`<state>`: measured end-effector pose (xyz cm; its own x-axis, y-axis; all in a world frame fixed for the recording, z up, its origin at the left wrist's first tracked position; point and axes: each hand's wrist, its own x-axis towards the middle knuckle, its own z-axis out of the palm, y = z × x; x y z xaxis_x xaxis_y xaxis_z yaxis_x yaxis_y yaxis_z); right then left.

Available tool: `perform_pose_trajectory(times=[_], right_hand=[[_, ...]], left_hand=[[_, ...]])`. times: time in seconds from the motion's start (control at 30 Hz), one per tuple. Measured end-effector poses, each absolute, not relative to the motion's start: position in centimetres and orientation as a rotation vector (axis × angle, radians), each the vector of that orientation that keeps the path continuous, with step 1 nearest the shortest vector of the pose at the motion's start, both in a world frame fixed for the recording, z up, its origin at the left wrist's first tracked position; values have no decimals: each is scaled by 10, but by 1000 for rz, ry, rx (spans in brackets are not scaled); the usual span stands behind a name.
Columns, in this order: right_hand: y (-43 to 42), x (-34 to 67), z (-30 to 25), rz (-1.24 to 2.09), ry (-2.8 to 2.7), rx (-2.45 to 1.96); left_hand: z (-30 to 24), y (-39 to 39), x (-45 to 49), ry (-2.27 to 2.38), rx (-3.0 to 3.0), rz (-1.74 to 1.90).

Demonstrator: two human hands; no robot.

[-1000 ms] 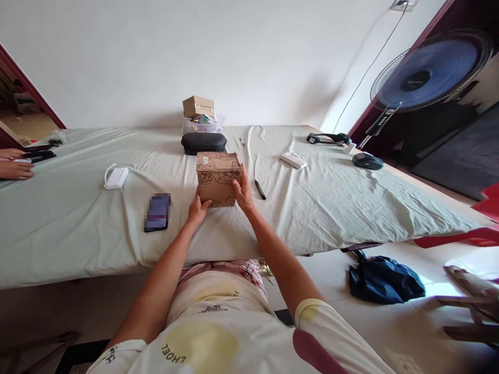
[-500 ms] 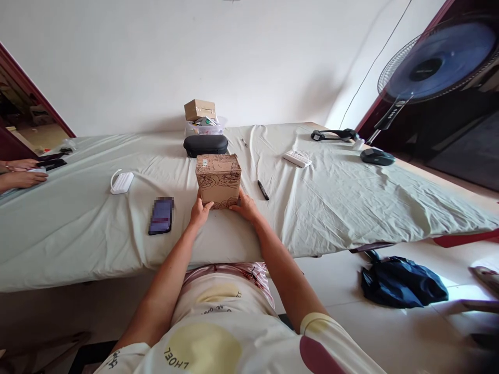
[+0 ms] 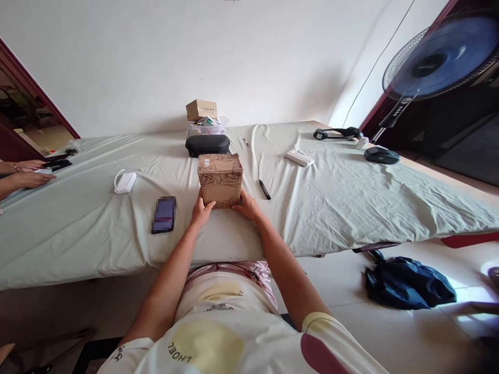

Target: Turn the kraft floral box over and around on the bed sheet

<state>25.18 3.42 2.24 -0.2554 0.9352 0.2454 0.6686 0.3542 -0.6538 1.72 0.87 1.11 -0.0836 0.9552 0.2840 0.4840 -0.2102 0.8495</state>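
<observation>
A brown cardboard box point(image 3: 220, 179) printed with dark line drawings stands upright on the pale green sheet point(image 3: 331, 197) covering the table. My left hand point(image 3: 201, 212) grips its lower left corner. My right hand point(image 3: 246, 206) holds its lower right corner, fingers pressed against the base. Both hands rest low on the sheet. A black marker point(image 3: 265, 189) lies just right of the box, and a dark phone point(image 3: 164, 214) lies to its left.
Behind the box sit a black oval case point(image 3: 207, 145) and a clear tub with a small cardboard box point(image 3: 201, 109) on top. A white device point(image 3: 125, 182), another white item point(image 3: 299, 157), headphones point(image 3: 337, 133) and a mouse point(image 3: 381, 155) lie around. Another person's hands point(image 3: 27, 174) are far left. A fan point(image 3: 440, 57) stands right; a dark bag point(image 3: 409, 283) is on the floor.
My right hand slid from the box's right side down to its lower corner. The box settled on the sheet and has stayed put since.
</observation>
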Motion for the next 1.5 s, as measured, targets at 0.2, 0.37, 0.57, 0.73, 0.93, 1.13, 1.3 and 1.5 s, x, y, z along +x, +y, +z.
perform_pose_trajectory(times=[0.2, 0.37, 0.57, 0.73, 0.93, 1.13, 1.3, 1.5], right_hand=[[34, 252, 21, 567, -2013, -1382], [35, 254, 19, 567, -2018, -1352], [38, 256, 13, 578, -1988, -1371], [42, 258, 5, 559, -1968, -1348], [44, 258, -1, 495, -1975, -1299], [43, 260, -1, 504, -1972, -1329], [41, 259, -1, 494, -1972, -1339], [38, 257, 3, 471, -1994, -1352]], left_hand=[[10, 10, 17, 1575, 1715, 1217], [9, 10, 17, 1581, 1700, 1217], [8, 10, 15, 1553, 1704, 1225], [10, 8, 16, 1580, 1672, 1206], [9, 8, 18, 1565, 1667, 1242], [3, 12, 16, 1515, 1704, 1288], [1, 14, 16, 1527, 1692, 1277], [0, 16, 15, 1551, 1685, 1259]])
